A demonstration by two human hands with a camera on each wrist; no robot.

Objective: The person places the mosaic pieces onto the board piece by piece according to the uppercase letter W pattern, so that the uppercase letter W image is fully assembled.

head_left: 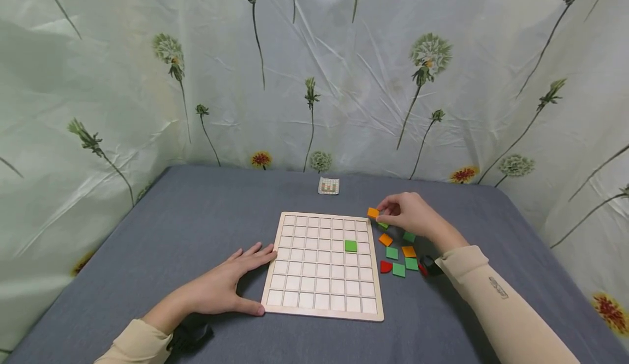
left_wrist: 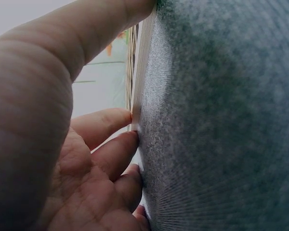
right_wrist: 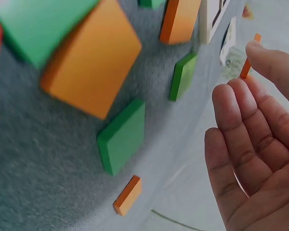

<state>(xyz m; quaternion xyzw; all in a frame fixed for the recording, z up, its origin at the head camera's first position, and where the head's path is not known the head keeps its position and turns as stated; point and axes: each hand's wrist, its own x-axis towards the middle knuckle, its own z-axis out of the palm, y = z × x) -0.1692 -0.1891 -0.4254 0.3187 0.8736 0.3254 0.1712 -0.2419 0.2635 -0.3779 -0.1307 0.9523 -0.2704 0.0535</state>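
A pale wooden grid board (head_left: 321, 314) lies flat on the table, with one light green square tile (head_left: 350, 245) in a cell of its right half. My left hand (head_left: 223, 282) rests at the board's left side, fingers spread, thumb and fingertips touching its edge. Between thumb and fingertips my right hand (head_left: 413, 215) pinches an orange square tile (head_left: 373, 213), near the board's top right corner. In the right wrist view this orange tile (right_wrist: 250, 57) is seen edge-on, raised off the cloth. Partly under the right hand lies another light green tile (head_left: 383, 225).
Right of the board lie several loose tiles: orange (head_left: 385, 239), dark green (head_left: 398, 270) and a red piece with a rounded side (head_left: 385, 267). A small card with a printed grid (head_left: 328, 186) lies behind the board. Grey-blue cloth (head_left: 221, 206) covers the table; a flowered curtain (head_left: 363, 80) hangs behind.
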